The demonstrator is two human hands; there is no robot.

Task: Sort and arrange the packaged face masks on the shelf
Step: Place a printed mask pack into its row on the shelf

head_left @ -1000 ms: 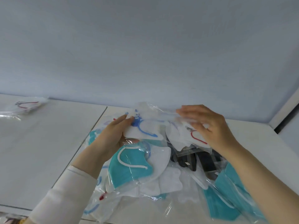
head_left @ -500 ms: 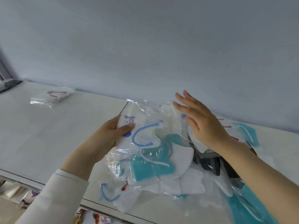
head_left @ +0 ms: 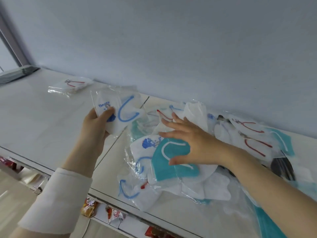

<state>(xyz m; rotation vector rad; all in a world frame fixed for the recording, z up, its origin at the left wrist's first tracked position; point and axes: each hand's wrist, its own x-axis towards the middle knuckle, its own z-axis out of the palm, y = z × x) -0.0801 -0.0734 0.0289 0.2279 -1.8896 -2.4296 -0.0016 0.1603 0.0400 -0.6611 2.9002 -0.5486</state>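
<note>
My left hand (head_left: 95,126) grips a packaged white mask with blue ear loops (head_left: 123,110) and holds it above the white shelf (head_left: 34,117), left of the pile. My right hand (head_left: 190,143) lies flat with spread fingers on the pile of packaged masks (head_left: 171,177), its palm over a teal mask (head_left: 171,162). White masks with red loops (head_left: 252,134) lie at the pile's right. A separate packet with red loops (head_left: 72,85) sits alone at the far left of the shelf.
A blue-grey wall (head_left: 171,48) rises right behind the shelf. A dark flat stack (head_left: 18,73) lies at the far left corner. Snack packets (head_left: 113,215) show on the lower shelf beneath the front edge. Black masks (head_left: 281,167) sit in the pile's right part.
My left hand has lifted the blue-loop mask packet away from the pile to the left. My right hand has come down flat onto the pile. The view has swung left.
</note>
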